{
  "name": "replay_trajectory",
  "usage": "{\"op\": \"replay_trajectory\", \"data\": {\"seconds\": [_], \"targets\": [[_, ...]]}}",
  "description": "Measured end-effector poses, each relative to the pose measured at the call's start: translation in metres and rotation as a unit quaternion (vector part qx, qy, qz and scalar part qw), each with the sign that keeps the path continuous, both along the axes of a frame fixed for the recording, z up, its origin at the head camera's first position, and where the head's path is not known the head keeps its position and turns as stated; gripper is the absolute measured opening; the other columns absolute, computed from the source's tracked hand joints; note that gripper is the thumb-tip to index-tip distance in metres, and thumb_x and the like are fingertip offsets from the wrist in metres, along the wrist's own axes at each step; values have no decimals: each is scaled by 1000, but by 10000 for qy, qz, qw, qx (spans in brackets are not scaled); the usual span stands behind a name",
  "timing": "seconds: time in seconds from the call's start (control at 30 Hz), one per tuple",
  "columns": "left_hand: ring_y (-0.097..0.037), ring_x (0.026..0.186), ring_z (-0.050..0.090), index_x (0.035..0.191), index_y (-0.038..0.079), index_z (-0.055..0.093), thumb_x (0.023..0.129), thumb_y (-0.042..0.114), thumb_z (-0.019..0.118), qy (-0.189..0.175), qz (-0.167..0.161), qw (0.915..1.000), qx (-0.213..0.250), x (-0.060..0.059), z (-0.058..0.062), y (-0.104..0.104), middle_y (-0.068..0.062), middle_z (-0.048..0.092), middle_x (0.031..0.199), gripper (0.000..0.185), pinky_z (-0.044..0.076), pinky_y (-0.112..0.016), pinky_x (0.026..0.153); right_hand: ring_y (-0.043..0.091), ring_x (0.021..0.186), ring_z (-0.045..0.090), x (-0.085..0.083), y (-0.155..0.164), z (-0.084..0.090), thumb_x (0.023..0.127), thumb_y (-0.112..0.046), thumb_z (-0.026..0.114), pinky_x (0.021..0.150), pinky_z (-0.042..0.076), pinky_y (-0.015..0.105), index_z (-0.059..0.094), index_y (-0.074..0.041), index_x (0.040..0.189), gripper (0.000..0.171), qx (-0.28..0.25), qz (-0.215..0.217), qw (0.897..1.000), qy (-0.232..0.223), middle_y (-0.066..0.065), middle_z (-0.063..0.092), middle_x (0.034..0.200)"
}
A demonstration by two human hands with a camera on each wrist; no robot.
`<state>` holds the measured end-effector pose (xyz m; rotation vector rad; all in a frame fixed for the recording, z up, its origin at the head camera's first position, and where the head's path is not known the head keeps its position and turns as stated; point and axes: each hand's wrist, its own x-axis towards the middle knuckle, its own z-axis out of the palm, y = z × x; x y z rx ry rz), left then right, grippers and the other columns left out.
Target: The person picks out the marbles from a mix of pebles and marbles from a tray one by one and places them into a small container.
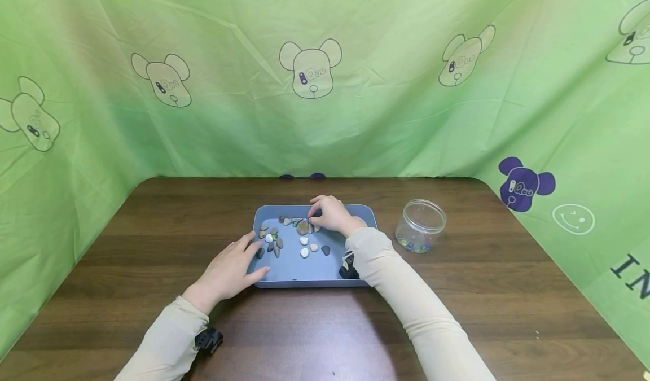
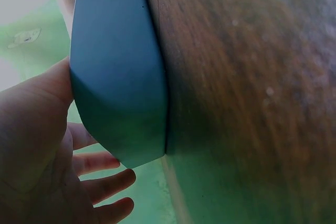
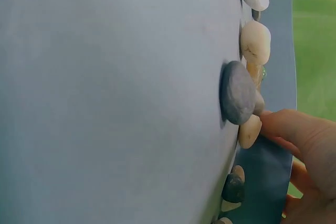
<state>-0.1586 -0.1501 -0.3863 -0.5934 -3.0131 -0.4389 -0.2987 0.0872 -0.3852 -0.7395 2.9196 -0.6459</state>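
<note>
A shallow blue tray (image 1: 284, 268) lies in front of me with several pebbles in it. My left hand (image 1: 228, 268) rests at its left rim, fingers spread and relaxed; in the left wrist view the fingers lie along the tray's outer wall. My right hand (image 1: 332, 214) reaches to the far side, thumb and forefinger pinching a small pebble mostly hidden by the fingers. Close by are a round tan pebble (image 1: 302, 227) and white pebbles (image 1: 304, 253). A dark grey pebble (image 3: 238, 93) and a cream pebble (image 3: 250, 131) show near the right thumb in the right wrist view.
A clear round jar (image 1: 420, 226) with small coloured marbles at its bottom stands right of the tray, its top uncovered. Brown wooden tabletop (image 1: 178, 228) surrounds both. A green printed cloth (image 1: 228, 115) hangs behind and at the sides.
</note>
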Motion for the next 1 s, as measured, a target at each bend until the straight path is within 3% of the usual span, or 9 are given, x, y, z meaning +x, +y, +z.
{"op": "replay_trajectory", "data": {"seconds": [0.3, 0.67, 1.0], "targets": [[-39, 128, 44, 129, 0, 52, 89, 40, 58, -20, -8, 10000, 6, 0, 1, 0, -24, 40, 142, 56, 35, -51, 108, 35, 124, 50, -1, 0, 1, 83, -15, 67, 105, 34, 53, 75, -9, 91, 12, 101, -25, 9999, -105, 11, 57, 133], [-38, 128, 45, 128, 0, 53, 89, 39, 58, -6, -30, 10000, 38, 2, 0, 1, -24, 41, 141, 56, 36, -51, 107, 33, 124, 50, 0, 2, -1, 82, -17, 68, 103, 36, 53, 75, -11, 85, 9, 130, 122, 9998, 83, 9, 56, 134], [-38, 127, 45, 127, -1, 54, 89, 41, 58, 51, -49, 10000, -55, 1, 1, 1, -25, 42, 140, 56, 37, -51, 106, 31, 127, 49, -3, 4, 4, 83, -16, 68, 109, 35, 46, 74, -7, 86, 11, -605, 406, 9973, 94, 15, 54, 134]]}}
